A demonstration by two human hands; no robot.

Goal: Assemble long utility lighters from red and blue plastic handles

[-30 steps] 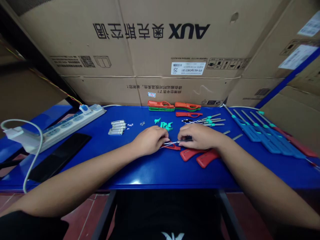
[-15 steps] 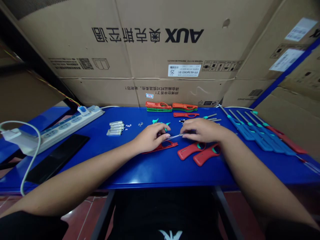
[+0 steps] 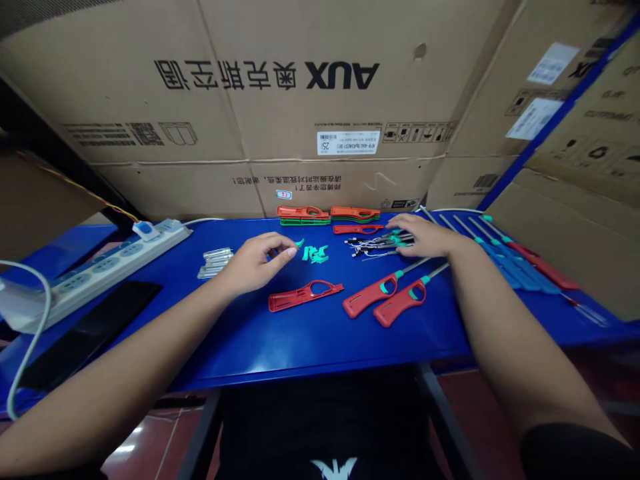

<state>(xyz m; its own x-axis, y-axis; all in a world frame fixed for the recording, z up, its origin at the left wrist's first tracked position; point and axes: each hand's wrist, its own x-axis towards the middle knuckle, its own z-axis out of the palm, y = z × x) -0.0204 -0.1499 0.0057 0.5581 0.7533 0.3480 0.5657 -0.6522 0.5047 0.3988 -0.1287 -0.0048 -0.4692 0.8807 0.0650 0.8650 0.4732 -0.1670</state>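
My left hand (image 3: 255, 261) hovers over the blue table (image 3: 310, 340), fingers curled and thumb pinched to fingertip; what it holds, if anything, I cannot make out. It is just left of several small teal parts (image 3: 315, 253). My right hand (image 3: 420, 235) lies with fingers stretched over a pile of thin metal rods (image 3: 375, 243) at the back. A red handle shell (image 3: 305, 295) lies alone between my hands. Two red lighters with teal triggers (image 3: 373, 295) lie beside it, under my right forearm.
Stacked red and green shells (image 3: 325, 215) sit at the back by cardboard boxes (image 3: 300, 100). Clear tubes (image 3: 215, 262), a power strip (image 3: 100, 263) and a black phone (image 3: 90, 330) lie left. Long blue lighters (image 3: 500, 257) and a red one (image 3: 537, 261) lie right.
My hands have parted. The right hand went back to the rod pile with the thin rod; the left drew away leftward. The red shell now lies uncovered.
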